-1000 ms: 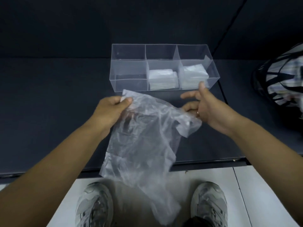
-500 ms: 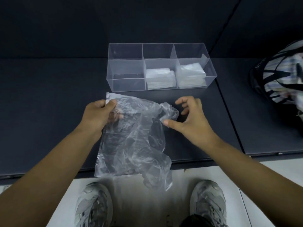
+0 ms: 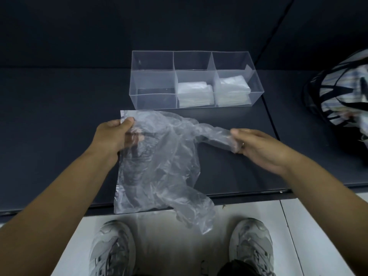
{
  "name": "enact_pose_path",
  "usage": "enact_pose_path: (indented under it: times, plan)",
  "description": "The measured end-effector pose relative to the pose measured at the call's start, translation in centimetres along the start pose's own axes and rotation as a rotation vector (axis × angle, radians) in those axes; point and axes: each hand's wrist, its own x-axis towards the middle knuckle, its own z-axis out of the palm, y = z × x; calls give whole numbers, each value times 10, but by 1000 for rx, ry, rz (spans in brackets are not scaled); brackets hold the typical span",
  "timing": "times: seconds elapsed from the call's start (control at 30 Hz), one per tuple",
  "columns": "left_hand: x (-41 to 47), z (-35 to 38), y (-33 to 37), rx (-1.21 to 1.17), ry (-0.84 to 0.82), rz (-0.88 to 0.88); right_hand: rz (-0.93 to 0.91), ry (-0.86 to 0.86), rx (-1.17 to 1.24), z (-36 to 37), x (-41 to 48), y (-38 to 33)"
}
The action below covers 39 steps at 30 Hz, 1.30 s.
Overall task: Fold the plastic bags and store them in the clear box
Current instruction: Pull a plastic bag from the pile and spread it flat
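Note:
A crumpled clear plastic bag [image 3: 159, 166] lies on the dark table [image 3: 59, 136], its lower end hanging over the front edge. My left hand [image 3: 113, 134] pinches the bag's top left corner. My right hand [image 3: 256, 145] grips the bag's top right corner, stretched out to the right. Behind the bag stands the clear box [image 3: 153, 84] with three compartments in a row. Its left compartment holds nothing. Folded bags [image 3: 195, 94] fill the middle one, and more folded bags [image 3: 232, 90] fill the right one.
A black mesh basket [image 3: 342, 86] with striped contents sits at the right edge on a second table panel. A dark wall rises behind the box. Below the table's front edge are white floor tiles and my grey shoes [image 3: 113, 250].
My right hand took hold of the bag's right corner and pulled it out to the right, spreading the top edge. My left hand kept its pinch on the left corner.

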Motion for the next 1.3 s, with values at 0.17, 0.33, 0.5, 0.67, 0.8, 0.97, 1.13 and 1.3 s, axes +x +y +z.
enact_pose_path:
  times: [0.17, 0.33, 0.5, 0.67, 0.8, 0.97, 1.13, 1.3]
  plan:
    - [5, -5, 1, 20, -16, -39, 108, 121, 10, -28, -3, -4]
    - [6, -8, 2, 76, -86, -42, 45, 341, -52, -44, 7, -3]
    - [7, -4, 0, 50, -53, -43, -126, 640, -73, -53, 23, 1]
    - [1, -3, -3, -115, -28, -119, -211, 884, -124, -41, 21, 7]
    - [-20, -35, -10, -189, -167, -225, -137, 506, -140, 3, -25, 10]
    - [-67, -71, -43, -152, -178, -310, 53, 146, -217, 44, -92, 21]
    - [-104, -61, -61, -22, -224, -282, 148, 137, -9, 58, -97, 38]
    - [-103, -57, -68, -5, -179, -255, 111, 254, 130, 45, -87, 49]
